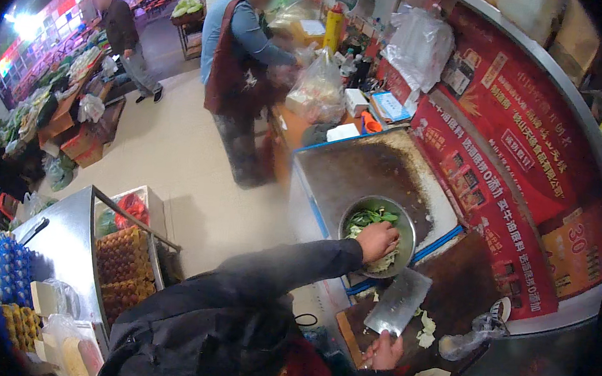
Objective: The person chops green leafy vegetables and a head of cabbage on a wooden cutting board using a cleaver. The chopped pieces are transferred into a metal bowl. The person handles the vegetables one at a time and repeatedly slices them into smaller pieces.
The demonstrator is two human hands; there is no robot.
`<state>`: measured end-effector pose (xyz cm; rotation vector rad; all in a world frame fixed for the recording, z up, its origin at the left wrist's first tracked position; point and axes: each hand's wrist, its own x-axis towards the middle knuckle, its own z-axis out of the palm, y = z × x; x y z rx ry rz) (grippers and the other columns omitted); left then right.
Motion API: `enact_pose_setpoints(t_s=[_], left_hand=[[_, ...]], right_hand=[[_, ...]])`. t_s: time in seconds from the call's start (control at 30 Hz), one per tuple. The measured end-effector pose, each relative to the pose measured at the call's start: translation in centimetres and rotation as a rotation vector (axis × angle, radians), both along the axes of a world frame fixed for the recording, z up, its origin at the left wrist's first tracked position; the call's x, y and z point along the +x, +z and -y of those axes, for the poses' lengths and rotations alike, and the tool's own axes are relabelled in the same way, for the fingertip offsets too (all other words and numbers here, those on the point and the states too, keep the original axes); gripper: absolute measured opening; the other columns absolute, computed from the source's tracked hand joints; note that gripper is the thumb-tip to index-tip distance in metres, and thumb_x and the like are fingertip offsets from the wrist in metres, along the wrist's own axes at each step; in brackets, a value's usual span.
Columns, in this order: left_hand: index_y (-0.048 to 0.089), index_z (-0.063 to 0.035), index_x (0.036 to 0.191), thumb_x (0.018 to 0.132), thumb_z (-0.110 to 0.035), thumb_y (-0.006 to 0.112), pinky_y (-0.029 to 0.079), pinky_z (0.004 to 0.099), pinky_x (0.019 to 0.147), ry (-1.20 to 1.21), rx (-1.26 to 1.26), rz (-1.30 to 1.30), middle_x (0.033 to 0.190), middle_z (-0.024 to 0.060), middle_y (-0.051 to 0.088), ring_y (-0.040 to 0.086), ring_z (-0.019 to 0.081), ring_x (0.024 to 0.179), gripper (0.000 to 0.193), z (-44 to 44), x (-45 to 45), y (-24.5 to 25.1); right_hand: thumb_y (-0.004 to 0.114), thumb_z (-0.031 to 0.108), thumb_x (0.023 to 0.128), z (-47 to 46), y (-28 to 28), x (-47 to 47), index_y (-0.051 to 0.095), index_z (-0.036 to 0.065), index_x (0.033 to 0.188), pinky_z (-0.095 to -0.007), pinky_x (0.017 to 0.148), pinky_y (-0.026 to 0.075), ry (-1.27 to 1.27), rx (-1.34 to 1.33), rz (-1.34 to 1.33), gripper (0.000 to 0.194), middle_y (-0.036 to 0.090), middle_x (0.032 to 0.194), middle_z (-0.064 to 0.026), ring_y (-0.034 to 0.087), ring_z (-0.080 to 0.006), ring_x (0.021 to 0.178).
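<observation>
A round metal bowl (411,230) holds leafy greens (367,219) and pale cut cabbage (383,263). My left hand (378,241) reaches into it, on the greens; whether its fingers grip any leaves is hidden. Below the bowl, my right hand (384,352) is closed on the handle of a cleaver (400,300), whose broad blade lies flat over the dark board, its far edge close to the bowl. Beside the blade, pale cabbage scraps (426,329) lie on the dark cutting board (465,277).
A second worktop (356,166) with a blue edge extends ahead. Beyond it a person (242,59) in an apron stands by a table with plastic bags (317,90). Another person (119,27) stands farther off. A steel cabinet (69,253) and egg trays (123,258) are at left.
</observation>
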<state>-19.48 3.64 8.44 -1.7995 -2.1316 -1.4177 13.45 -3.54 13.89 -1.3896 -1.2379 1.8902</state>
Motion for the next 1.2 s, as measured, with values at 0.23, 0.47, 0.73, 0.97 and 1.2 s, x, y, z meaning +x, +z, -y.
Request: enact_pose_setpoints(t_s=[0.23,0.47,0.73,0.97,1.2], left_hand=[[0.068,-0.0069,0.103,0.093,-0.031,0.073,0.052,0.0537,0.088,-0.039,-0.193,-0.089,0.101,0.0196,0.066,0.065,0.0408,0.100,0.026,-0.6,-1.8,0.0],[0.072,-0.0035,0.125,0.100,-0.047,0.067,0.056,0.0489,0.093,-0.080,-0.300,0.208,0.117,0.0249,0.074,0.071,0.0438,0.106,0.051,-0.6,-4.0,1.5],[0.074,-0.0027,0.110,0.107,-0.045,0.058,0.054,0.0483,0.086,-0.096,-0.318,0.211,0.099,0.0260,0.073,0.070,0.0430,0.094,0.045,-0.7,-6.2,4.7],[0.074,-0.0020,0.121,0.099,-0.039,0.075,0.053,0.0380,0.095,-0.320,-0.203,0.721,0.109,0.0138,0.075,0.069,0.0246,0.101,0.043,-1.1,-5.9,3.3],[0.076,-0.0034,0.115,0.091,-0.020,0.077,0.055,0.0436,0.095,-0.309,-0.278,-0.128,0.115,0.0179,0.073,0.069,0.0359,0.111,0.029,-0.7,-8.0,0.6]], right_hand=[[0.063,0.026,0.105,-0.3,-3.1,7.3,0.051,0.006,0.113,-0.0378,0.034,0.043,-0.111,0.067,0.120,0.025,0.047,0.058,-0.0042,0.048,-0.0180,0.039],[0.065,0.021,0.104,3.7,-3.0,9.7,0.058,0.008,0.107,-0.0322,0.035,0.041,-0.318,0.072,0.268,0.015,0.048,0.057,-0.0011,0.048,-0.0137,0.038],[0.063,0.022,0.105,5.2,-3.3,9.5,0.057,0.008,0.102,-0.0311,0.035,0.040,-0.331,0.077,0.105,0.015,0.048,0.060,-0.0008,0.047,-0.0126,0.038],[0.065,0.020,0.104,5.9,-4.3,10.6,0.058,0.008,0.102,-0.0288,0.035,0.039,-0.336,0.053,0.098,0.014,0.049,0.060,-0.0002,0.047,-0.0112,0.039],[0.066,0.021,0.105,5.7,-4.3,10.3,0.059,0.009,0.105,-0.0293,0.036,0.040,-0.306,0.027,0.170,0.014,0.050,0.060,-0.0005,0.048,-0.0113,0.039]])
